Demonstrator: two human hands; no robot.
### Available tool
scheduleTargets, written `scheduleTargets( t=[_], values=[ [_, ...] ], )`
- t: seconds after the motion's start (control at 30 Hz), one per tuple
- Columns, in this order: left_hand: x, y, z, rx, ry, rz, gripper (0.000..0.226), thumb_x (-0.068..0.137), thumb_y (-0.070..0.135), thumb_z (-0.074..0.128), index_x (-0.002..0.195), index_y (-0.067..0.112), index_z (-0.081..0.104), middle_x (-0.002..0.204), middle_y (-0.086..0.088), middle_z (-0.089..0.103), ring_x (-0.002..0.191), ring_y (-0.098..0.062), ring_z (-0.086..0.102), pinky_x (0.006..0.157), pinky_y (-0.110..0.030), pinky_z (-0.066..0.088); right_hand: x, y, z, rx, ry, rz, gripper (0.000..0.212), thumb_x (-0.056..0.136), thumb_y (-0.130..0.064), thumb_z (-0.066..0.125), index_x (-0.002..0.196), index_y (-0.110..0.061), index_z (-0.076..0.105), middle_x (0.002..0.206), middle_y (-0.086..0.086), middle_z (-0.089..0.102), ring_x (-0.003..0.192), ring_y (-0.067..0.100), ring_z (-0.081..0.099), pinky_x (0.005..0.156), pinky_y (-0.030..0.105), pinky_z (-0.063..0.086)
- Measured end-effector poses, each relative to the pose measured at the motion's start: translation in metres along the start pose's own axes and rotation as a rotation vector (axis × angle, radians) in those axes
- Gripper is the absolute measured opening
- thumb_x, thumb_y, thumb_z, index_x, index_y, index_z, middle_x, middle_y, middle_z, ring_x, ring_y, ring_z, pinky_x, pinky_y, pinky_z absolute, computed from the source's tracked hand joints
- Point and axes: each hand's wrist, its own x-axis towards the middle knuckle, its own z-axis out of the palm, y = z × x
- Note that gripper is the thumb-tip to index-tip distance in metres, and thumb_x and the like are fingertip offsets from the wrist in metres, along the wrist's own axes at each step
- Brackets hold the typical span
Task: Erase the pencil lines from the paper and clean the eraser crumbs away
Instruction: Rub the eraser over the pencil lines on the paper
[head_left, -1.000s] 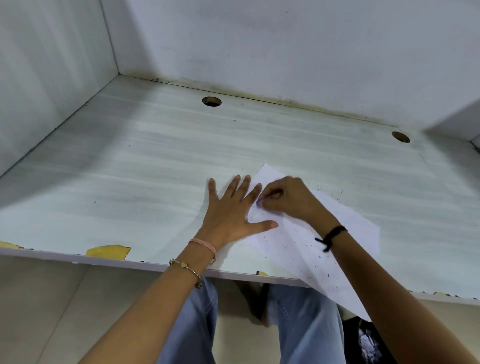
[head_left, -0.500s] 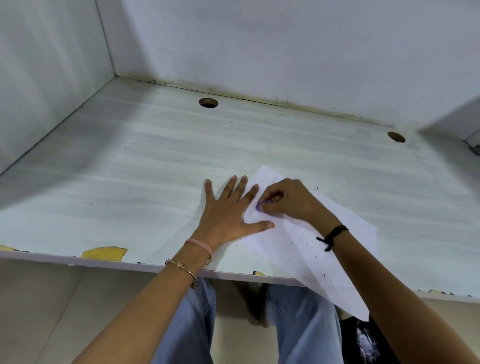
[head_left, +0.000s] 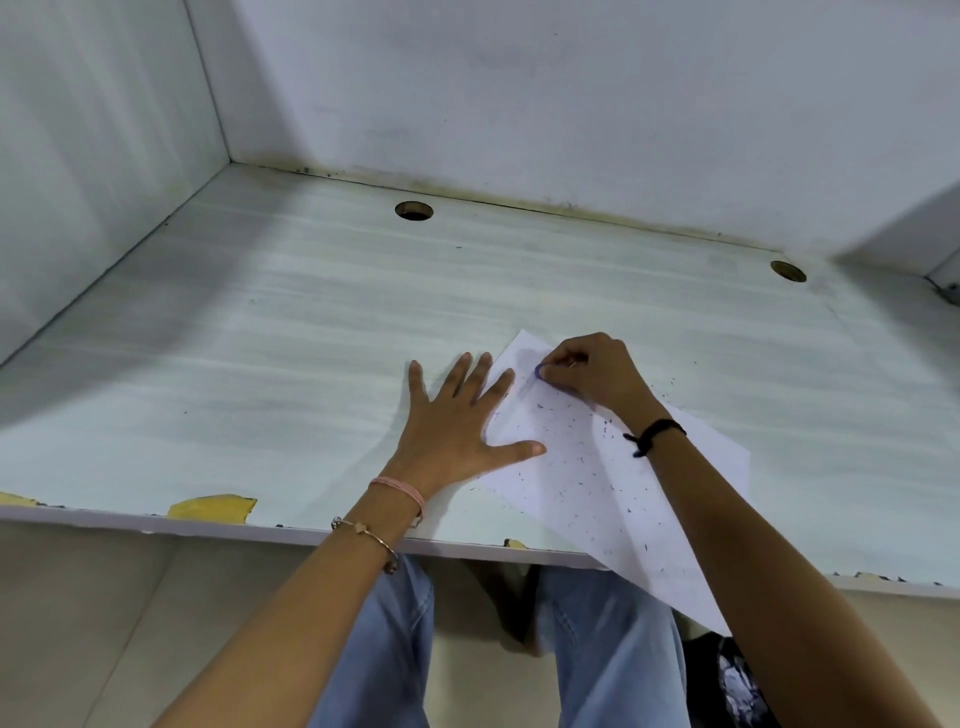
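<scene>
A white sheet of paper lies askew on the pale desk, its near corner hanging over the front edge. Dark eraser crumbs speckle the sheet, and a few lie on the desk beside it. My left hand is spread flat, fingers apart, pressing the paper's left edge down. My right hand is closed around a small blue eraser, whose tip touches the paper near its far corner. No pencil lines are clear enough to make out.
Walls close the desk at the back and left. Two round cable holes sit near the back wall. The front edge has chipped yellow patches. My knees in blue jeans show below the desk.
My right hand has slid the eraser a little toward the paper's far corner. My left hand stays flat in the same place.
</scene>
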Motion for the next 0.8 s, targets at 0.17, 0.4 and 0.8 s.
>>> scheduleTargets(
  t=[0.17, 0.4, 0.8],
  values=[
    [0.001, -0.001, 0.000, -0.044, 0.004, -0.003, 0.094, 0.076, 0.089, 0.021, 0.155, 0.039, 0.005, 0.164, 0.006, -0.011, 0.149, -0.013, -0.017, 0.110, -0.066, -0.015, -0.011, 0.014, 0.002, 0.190, 0.023, 0.014, 0.003, 0.081, -0.022, 0.072, 0.081, -0.018, 0.073, 0.077, 0.000, 0.071, 0.067, 0.007, 0.061, 0.061, 0.009, 0.045],
    [0.021, 0.016, -0.004, -0.017, 0.130, 0.031, 0.085, 0.084, 0.080, 0.031, 0.144, 0.020, 0.036, 0.164, 0.002, 0.012, 0.151, -0.013, -0.003, 0.113, -0.067, -0.004, -0.021, 0.024, -0.002, 0.474, 0.028, 0.073, 0.013, 0.084, -0.026, 0.069, 0.091, -0.015, 0.065, 0.078, 0.001, 0.068, 0.067, 0.012, 0.062, 0.075, 0.028, 0.049],
    [0.027, 0.018, 0.007, 0.001, 0.018, 0.009, 0.104, 0.070, 0.092, 0.004, 0.155, 0.033, -0.004, 0.164, 0.001, -0.012, 0.150, -0.013, -0.015, 0.112, -0.066, -0.013, -0.010, 0.002, 0.010, -0.098, 0.018, -0.173, 0.008, 0.076, -0.006, 0.070, 0.080, -0.011, 0.074, 0.069, -0.007, 0.059, 0.062, 0.001, 0.051, 0.058, 0.007, 0.040]
  ],
)
